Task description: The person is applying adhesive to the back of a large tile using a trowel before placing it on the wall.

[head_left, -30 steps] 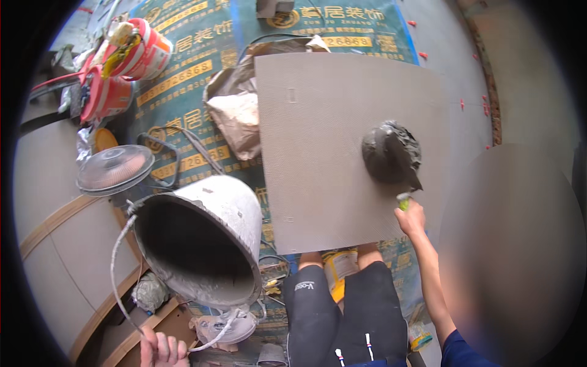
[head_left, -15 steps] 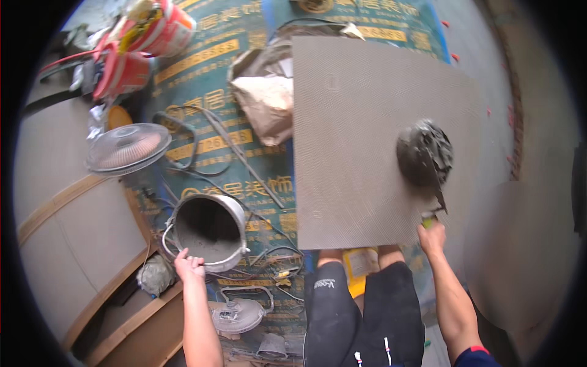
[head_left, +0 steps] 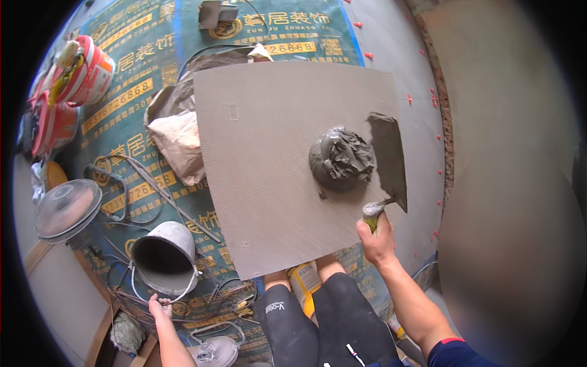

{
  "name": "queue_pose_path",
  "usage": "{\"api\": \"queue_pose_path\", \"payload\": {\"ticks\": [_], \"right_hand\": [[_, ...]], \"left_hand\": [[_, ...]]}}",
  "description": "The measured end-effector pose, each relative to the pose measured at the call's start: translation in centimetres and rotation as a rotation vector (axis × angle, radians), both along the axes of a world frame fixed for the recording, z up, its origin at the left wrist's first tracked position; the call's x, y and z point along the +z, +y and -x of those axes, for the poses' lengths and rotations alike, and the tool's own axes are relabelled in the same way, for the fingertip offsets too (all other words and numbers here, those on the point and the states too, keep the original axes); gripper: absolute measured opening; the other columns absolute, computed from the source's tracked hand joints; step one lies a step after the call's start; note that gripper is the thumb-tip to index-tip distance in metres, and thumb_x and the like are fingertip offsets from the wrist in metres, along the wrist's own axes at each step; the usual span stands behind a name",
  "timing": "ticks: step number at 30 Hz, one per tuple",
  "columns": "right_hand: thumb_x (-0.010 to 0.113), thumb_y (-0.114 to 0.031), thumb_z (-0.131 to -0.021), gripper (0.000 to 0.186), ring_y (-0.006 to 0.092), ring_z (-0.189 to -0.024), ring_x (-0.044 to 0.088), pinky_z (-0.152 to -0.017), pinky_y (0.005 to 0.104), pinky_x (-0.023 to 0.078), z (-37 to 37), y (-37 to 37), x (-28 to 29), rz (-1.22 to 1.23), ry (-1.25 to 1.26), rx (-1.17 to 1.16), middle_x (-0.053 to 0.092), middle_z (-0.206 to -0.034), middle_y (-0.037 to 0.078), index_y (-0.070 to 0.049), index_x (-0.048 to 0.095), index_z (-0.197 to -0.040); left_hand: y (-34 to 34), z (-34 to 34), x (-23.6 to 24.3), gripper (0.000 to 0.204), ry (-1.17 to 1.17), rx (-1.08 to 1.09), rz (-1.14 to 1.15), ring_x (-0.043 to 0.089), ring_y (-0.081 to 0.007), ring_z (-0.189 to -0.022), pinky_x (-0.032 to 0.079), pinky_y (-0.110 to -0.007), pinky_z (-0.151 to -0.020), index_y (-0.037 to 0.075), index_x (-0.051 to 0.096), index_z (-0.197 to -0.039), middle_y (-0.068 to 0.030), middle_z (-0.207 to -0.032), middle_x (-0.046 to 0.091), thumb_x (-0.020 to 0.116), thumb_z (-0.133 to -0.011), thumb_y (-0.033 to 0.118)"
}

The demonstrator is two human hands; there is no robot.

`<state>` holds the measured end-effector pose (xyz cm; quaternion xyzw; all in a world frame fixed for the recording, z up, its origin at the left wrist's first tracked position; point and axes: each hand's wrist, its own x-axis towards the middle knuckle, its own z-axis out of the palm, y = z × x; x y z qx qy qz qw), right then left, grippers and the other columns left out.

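Observation:
A large square tile [head_left: 263,147], its upturned face ribbed with fine lines, lies in front of my knees. On its right part sits a mound of wet grey mortar [head_left: 341,160]. My right hand [head_left: 378,240] is closed round the handle of a trowel [head_left: 389,160]. The trowel's mortar-smeared blade stands just right of the mound, over the tile's right edge. Lower left, my left hand [head_left: 160,306] grips the wire handle of a grey bucket [head_left: 177,240]. The bucket is tilted, its mouth toward me, with grey residue inside.
A crumpled paper bag [head_left: 177,140] lies against the tile's left side. Cables [head_left: 174,202] run over the printed green floor sheet [head_left: 143,125]. A round caged fan [head_left: 68,211] and red-and-white pails [head_left: 92,72] stand left. Red tile spacers [head_left: 410,98] dot the floor at right.
The view has swung, shifting the scene leftward. The trowel has come off the mound to its right, its blade now showing broadside. My left hand still has the bucket, now with the handle hanging toward me.

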<state>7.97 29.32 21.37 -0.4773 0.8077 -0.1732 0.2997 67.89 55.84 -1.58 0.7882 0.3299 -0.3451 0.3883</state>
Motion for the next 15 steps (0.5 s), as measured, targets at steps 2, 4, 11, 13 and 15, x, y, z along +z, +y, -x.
{"api": "queue_pose_path", "payload": {"ticks": [2, 4, 11, 13, 15], "right_hand": [[0.067, -0.023, -0.085, 0.026, 0.0413, -0.079, 0.067, -0.069, 0.0449, 0.051, -2.0, -1.0, -1.6, 0.042, -0.001, 0.013, 0.067, -0.079, 0.020, 0.000, 0.062, -0.094], [0.067, -0.027, -0.086, 0.035, 0.0419, -0.080, 0.067, -0.070, 0.0463, 0.052, -1.9, -1.8, -5.4, 0.002, 0.049, 0.151, 0.068, -0.083, 0.022, 0.000, 0.060, -0.107], [0.064, -0.026, -0.085, 0.035, 0.0492, -0.089, 0.066, -0.084, 0.0546, 0.053, -3.5, -3.7, -13.5, -0.472, 0.259, 0.274, 0.068, -0.091, 0.030, 0.002, 0.057, -0.105], [0.066, -0.026, -0.084, 0.038, 0.0481, -0.092, 0.067, -0.085, 0.0544, 0.053, -3.7, -2.8, -13.4, -0.421, 0.225, 0.207, 0.069, -0.092, 0.030, 0.004, 0.057, -0.105], [0.066, -0.025, -0.084, 0.038, 0.0476, -0.093, 0.067, -0.086, 0.0536, 0.053, -3.6, -3.0, -13.3, -0.510, 0.228, 0.247, 0.069, -0.093, 0.030, 0.005, 0.058, -0.105]], "left_hand": [[2.6, -3.2, 2.3, 0.023, 0.147, -0.183, -0.315, 0.041, -0.0166, -0.048, 0.033, -0.033, -0.047, 0.017, 0.047, -0.073, 0.0018, -0.054, 0.030, 0.060, -0.086, 0.030], [4.2, -0.3, 3.2, 0.022, 0.253, -0.270, -0.292, 0.029, -0.0154, -0.035, 0.019, -0.031, -0.034, 0.017, 0.047, -0.073, 0.0022, -0.052, 0.029, 0.058, -0.088, 0.028], [9.2, 16.7, 9.1, 0.020, 0.038, -1.337, -0.204, 0.057, -0.0150, -0.070, 0.050, -0.032, -0.067, 0.005, 0.058, -0.088, -0.0059, -0.080, 0.063, 0.073, -0.082, 0.017], [9.5, 21.1, 11.1, 0.022, 0.188, -1.232, -0.204, 0.058, -0.0157, -0.073, 0.050, -0.032, -0.071, 0.003, 0.059, -0.091, -0.0060, -0.081, 0.063, 0.073, -0.083, 0.018], [9.6, 24.1, 12.0, 0.024, 0.327, -1.132, -0.211, 0.059, -0.0159, -0.075, 0.051, -0.031, -0.073, 0.002, 0.061, -0.096, -0.0062, -0.083, 0.064, 0.073, -0.084, 0.019]]}}
